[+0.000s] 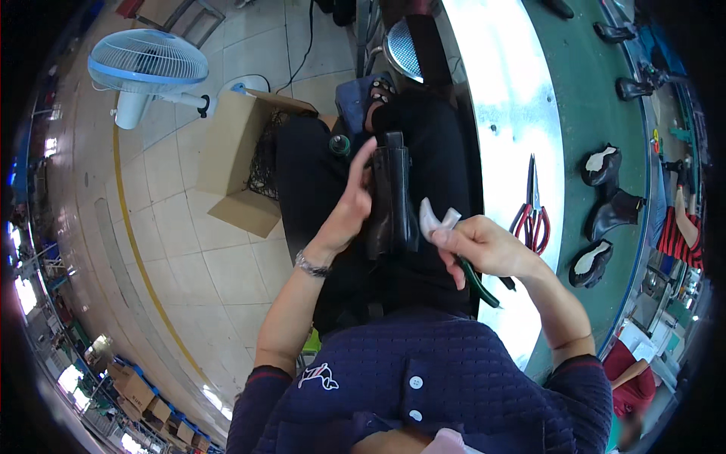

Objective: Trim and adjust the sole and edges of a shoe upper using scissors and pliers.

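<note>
A dark, glossy leather piece [395,200], shaped like a boot, stands between my thighs; its lower part merges with my dark trousers. My left hand [352,204] is beside its left side with the fingers stretched up along it. Whether the fingertips touch it is hard to tell. To the right of the leather piece, my right hand [476,244] is closed round pliers with green handles [481,286]. Their pale, shiny jaws [432,219] point up and stand apart, close to the leather's right edge.
Red-handled scissors [535,219] lie on the metal bench [522,113] at my right. Beyond it, black boots [614,216] stand on a green conveyor [578,83]. An open cardboard box [227,151] and a fan [147,64] are on the left. Other people are at the far right.
</note>
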A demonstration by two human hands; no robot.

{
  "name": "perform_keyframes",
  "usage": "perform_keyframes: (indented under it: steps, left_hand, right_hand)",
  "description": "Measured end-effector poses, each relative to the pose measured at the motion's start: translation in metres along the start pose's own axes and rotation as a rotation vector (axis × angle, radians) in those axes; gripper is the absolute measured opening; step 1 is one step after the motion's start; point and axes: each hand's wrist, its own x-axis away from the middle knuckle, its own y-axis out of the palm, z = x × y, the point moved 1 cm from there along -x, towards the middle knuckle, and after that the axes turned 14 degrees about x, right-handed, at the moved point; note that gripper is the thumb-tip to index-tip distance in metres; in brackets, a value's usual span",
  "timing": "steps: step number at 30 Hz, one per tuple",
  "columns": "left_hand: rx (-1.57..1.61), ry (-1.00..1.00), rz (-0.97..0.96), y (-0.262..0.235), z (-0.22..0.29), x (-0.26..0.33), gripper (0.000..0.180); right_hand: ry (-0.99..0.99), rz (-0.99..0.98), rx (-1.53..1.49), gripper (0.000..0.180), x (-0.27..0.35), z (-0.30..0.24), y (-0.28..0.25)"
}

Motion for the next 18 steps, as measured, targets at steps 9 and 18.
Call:
perform_keyframes:
  steps: [9, 18]
  left_hand:
    - [-0.147, -0.113, -0.153, -0.016, -0.017, 0.006, 0.124]
    - [0.072, 0.037, -0.035, -0.036, 0.037, 0.068, 0.064]
  right_hand:
    - [0.236, 1.059, 0.684, 0.056, -0.022, 0.093, -0.072]
    - [0.281, 1.289, 0.538, 0.043, 0.043, 0.130, -0.041]
